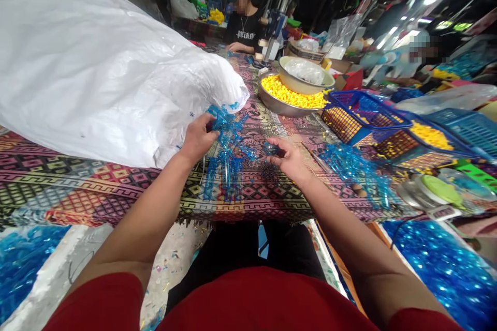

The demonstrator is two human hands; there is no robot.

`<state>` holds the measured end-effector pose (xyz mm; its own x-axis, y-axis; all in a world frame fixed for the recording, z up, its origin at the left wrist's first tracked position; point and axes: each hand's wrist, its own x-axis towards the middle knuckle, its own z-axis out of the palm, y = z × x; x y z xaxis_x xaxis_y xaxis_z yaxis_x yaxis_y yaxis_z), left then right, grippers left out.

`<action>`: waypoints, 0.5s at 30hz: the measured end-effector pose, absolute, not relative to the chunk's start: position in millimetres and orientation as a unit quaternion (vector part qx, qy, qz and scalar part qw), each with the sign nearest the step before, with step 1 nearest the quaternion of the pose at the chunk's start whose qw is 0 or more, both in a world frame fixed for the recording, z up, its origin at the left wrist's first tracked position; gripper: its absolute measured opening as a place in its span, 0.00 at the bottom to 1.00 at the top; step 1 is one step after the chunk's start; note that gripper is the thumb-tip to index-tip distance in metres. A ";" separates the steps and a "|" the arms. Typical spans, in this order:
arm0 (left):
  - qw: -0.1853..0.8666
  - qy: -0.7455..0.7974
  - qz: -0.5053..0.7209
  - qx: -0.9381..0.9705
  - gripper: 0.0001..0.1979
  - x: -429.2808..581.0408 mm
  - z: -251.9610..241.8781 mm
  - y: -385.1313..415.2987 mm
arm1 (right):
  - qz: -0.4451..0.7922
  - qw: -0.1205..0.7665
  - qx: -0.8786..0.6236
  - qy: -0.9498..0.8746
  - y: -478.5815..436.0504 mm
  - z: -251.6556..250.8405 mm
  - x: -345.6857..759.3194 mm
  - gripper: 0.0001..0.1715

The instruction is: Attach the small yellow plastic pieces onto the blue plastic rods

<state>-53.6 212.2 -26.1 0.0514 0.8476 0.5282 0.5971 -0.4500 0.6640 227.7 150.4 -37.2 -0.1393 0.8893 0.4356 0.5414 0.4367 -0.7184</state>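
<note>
The only lettering of any size is a white line of print across the chest of a black T-shirt (244, 34), worn by a person seated at the far end of the desk, upper middle of the frame; it is too blurred to read. Small blue marks on the white sack (190, 114), left of centre, are equally illegible.

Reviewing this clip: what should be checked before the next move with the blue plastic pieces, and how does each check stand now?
1. Left hand grips blue frame: ok.
2. Right hand holds small piece: ok.
3. Small piece separated from frame: cannot tell.
4. Frame free of white sack: cannot tell, its top lies at the sack's mouth.
5. Basket apart from right hand: ok.
</note>
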 end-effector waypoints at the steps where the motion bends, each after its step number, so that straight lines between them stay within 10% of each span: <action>1: 0.145 0.504 0.473 0.708 0.15 -52.4 -27.4 212.0 | 0.199 0.436 -0.488 -0.730 147.5 -38.7 225.8 0.25; 15: 0.420 0.475 0.451 0.628 0.17 -31.5 -9.0 174.5 | 0.058 0.414 -0.630 -0.655 146.2 -43.9 329.4 0.18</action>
<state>-31.5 174.5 -9.0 0.1413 0.9758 0.1667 0.2171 -0.1949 0.9565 329.4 146.2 -43.9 0.1359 0.8731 0.4683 0.7768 0.1994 -0.5973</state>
